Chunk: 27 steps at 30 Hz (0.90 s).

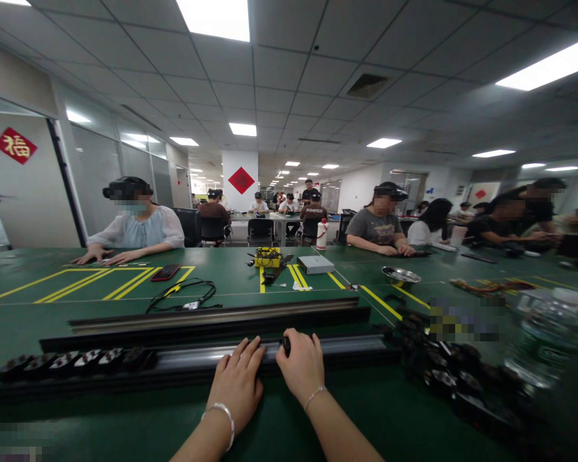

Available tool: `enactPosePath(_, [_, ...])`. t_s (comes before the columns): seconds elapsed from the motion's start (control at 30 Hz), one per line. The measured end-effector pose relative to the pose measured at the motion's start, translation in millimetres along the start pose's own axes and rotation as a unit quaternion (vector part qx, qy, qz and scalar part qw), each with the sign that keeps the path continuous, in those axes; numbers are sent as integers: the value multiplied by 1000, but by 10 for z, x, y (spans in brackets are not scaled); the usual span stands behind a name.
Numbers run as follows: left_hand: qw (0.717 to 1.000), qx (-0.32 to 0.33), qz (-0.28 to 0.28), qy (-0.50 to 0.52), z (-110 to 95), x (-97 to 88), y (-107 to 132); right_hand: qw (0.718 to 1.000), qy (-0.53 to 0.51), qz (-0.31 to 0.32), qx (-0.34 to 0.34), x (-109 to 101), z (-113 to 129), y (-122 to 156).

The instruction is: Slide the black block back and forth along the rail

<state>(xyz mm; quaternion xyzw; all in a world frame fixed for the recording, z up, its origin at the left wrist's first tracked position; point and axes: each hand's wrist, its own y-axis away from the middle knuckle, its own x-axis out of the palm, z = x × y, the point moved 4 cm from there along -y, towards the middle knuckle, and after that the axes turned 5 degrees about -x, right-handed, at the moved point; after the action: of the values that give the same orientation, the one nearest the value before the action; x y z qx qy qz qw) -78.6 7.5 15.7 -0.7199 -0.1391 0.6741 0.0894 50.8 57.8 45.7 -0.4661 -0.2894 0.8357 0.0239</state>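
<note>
In front of me a long black rail (187,357) with a shiny silver channel lies crosswise on the green table. My left hand (238,385) rests on it with its fingers stretched out. My right hand (302,369) is closed around a small black piece (286,346) at the rail; the fingers hide most of it. Several black modules (79,360), some with white tops, sit in a row at the rail's left end. To the right lies a heap of black modules (455,375). Behind the rail runs a second long black rail (212,322).
A water bottle (544,337) stands at the right. Farther back are a metal bowl (401,275), a grey box (315,264), a yellow item with black wires (267,256), a phone (166,273) and a coiled black cable (205,298). Other people sit across the table.
</note>
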Motion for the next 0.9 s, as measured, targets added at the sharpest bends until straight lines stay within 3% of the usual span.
enactPosePath(0.9, [1000, -2, 1, -5, -12, -17, -4, 1000, 11, -1, 6, 15, -19, -16])
